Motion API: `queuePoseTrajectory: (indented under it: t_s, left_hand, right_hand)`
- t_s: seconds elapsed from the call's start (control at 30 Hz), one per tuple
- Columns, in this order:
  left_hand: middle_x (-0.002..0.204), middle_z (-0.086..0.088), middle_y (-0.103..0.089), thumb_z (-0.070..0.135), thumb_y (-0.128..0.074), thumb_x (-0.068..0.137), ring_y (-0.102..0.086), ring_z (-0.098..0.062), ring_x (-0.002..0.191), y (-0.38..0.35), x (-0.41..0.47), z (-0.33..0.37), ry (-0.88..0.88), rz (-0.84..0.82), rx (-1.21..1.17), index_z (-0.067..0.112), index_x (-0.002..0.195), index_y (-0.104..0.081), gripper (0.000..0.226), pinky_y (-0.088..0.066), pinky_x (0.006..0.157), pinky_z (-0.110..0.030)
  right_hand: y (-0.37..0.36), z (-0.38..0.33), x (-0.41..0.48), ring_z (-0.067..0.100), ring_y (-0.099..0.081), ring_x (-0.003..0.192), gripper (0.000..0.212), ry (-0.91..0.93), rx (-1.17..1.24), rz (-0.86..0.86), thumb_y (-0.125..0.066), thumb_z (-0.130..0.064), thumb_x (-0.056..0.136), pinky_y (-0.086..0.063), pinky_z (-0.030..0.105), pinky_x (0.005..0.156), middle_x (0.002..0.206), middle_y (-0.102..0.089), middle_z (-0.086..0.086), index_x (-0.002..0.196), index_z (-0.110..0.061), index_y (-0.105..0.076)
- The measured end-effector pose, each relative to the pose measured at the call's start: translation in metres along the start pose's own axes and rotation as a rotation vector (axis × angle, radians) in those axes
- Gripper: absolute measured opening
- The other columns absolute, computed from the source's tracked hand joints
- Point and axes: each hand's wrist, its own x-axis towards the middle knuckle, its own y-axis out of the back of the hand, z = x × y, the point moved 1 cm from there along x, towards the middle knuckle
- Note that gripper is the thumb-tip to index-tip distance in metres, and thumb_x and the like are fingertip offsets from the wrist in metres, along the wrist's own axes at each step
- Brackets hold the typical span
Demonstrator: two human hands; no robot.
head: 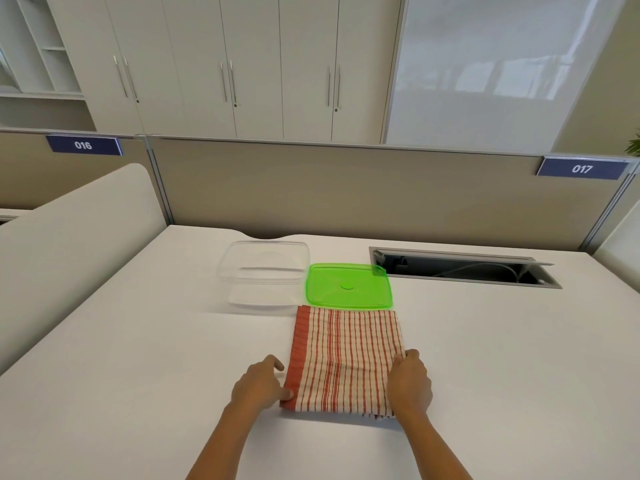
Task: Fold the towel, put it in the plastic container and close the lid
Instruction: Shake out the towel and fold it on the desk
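Both hands, left hand and right hand, pinching red-striped cloth towel; folding underway. Next: another fold, then into clear plastic container beyond, green lid beside.

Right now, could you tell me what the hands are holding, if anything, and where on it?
Both hold the folded striped towel on the table: left hand at its near left edge, right hand at its near right edge.

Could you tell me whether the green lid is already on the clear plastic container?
No, the green lid lies flat on the table to the right of the open, empty clear plastic container.
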Motion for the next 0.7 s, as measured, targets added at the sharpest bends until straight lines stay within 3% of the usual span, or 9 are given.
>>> queuePoseTrajectory:
  t_s: [0.17,0.3,0.37,0.47,0.57,0.63,0.7]
  left_hand:
    - [0.125,0.001,-0.055,0.019,-0.055,0.089,-0.052,-0.016,0.114,-0.015,-0.001,0.027,-0.447,0.489,-0.087,0.022,0.12,-0.055,0.031,-0.044,0.099,-0.03]
    - [0.153,0.005,-0.032,0.034,-0.03,0.098,-0.026,-0.012,0.14,-0.039,0.013,0.041,-0.617,0.331,0.198,0.026,0.142,-0.035,0.044,-0.017,0.118,-0.029]
    - [0.158,0.005,-0.018,0.04,-0.02,0.099,-0.012,-0.012,0.146,-0.051,0.022,0.035,-0.585,0.252,0.363,0.026,0.147,-0.021,0.05,-0.005,0.12,-0.031]
    - [0.159,0.002,-0.012,0.038,-0.016,0.1,-0.005,-0.012,0.147,-0.059,0.029,0.024,-0.537,0.219,0.444,0.024,0.149,-0.014,0.051,0.003,0.119,-0.028]
    - [0.156,0.002,-0.025,0.034,-0.022,0.1,-0.017,-0.011,0.145,-0.058,0.032,0.023,-0.541,0.22,0.289,0.021,0.146,-0.025,0.048,-0.004,0.119,-0.024]
    - [0.146,-0.001,-0.044,0.034,-0.03,0.099,-0.038,-0.016,0.136,-0.053,0.029,0.027,-0.481,0.201,-0.013,0.02,0.14,-0.041,0.044,-0.024,0.116,-0.028]
    - [0.117,0.002,-0.067,0.041,-0.033,0.097,-0.06,-0.017,0.112,-0.043,0.025,0.032,-0.362,0.152,-0.379,0.027,0.117,-0.062,0.038,-0.05,0.095,-0.025]
  right_hand:
    - [0.005,0.003,0.001,0.023,-0.065,0.085,0.027,0.043,-0.091,-0.003,-0.042,-0.032,0.096,-0.052,0.035,0.071,0.102,-0.066,0.006,0.111,-0.011,-0.051]
    - [0.006,0.003,0.001,0.022,-0.065,0.086,0.025,0.062,-0.114,0.01,-0.044,-0.03,0.095,-0.052,0.035,0.072,0.102,-0.066,0.004,0.111,-0.013,-0.053]
    - [0.006,0.003,0.002,0.022,-0.065,0.086,0.024,0.065,-0.115,0.018,-0.044,-0.029,0.094,-0.055,0.037,0.074,0.102,-0.066,0.004,0.11,-0.014,-0.053]
    - [0.012,-0.001,0.002,0.025,-0.065,0.09,0.025,0.078,-0.087,0.041,-0.045,-0.027,0.094,-0.055,0.038,0.077,0.105,-0.067,0.005,0.112,-0.014,-0.056]
    - [0.023,-0.021,0.002,0.027,-0.064,0.096,0.026,0.145,-0.039,0.073,-0.047,-0.028,0.093,-0.05,0.036,0.078,0.108,-0.067,0.005,0.114,-0.017,-0.058]
    - [0.031,-0.043,0.0,0.027,-0.064,0.097,0.025,0.223,-0.017,0.064,-0.049,-0.031,0.092,-0.047,0.032,0.077,0.107,-0.067,0.003,0.112,-0.02,-0.061]
    - [0.035,-0.068,-0.005,0.025,-0.064,0.095,0.026,0.326,-0.003,0.021,-0.049,-0.034,0.092,-0.042,0.028,0.072,0.108,-0.069,0.001,0.11,-0.023,-0.063]
